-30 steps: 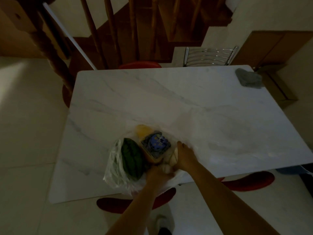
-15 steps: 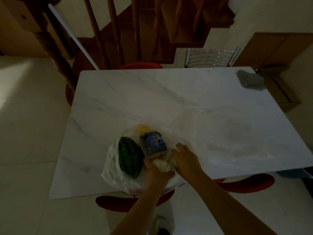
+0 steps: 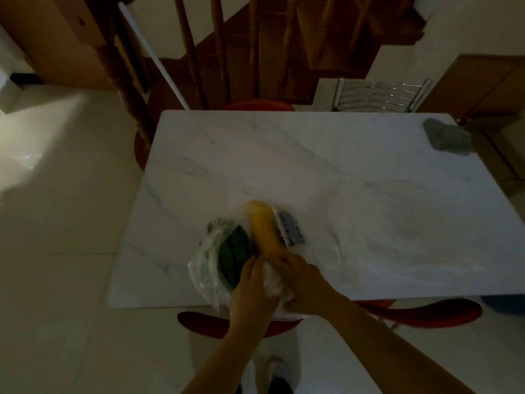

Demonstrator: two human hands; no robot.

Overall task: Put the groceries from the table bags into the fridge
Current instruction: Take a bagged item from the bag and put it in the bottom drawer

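The grocery bag (image 3: 208, 268) sits at the desk's (image 3: 312, 166) six o'clock edge, both hands (image 3: 279, 285) gripping its plastic. Lift the yellow packet (image 3: 264, 231) straight out, steadying the watermelon (image 3: 234, 257).

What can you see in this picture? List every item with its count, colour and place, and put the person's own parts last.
table: 1, white marble, centre
plastic bag: 1, clear, near table edge
watermelon: 1, dark green, inside bag
yellow package: 1, yellow, beside watermelon
blue-labelled pack: 1, blue, against yellow package
cloth: 1, grey, far right corner
metal chair: 1, chrome, behind table
left hand: 1, on bag
right hand: 1, on bag
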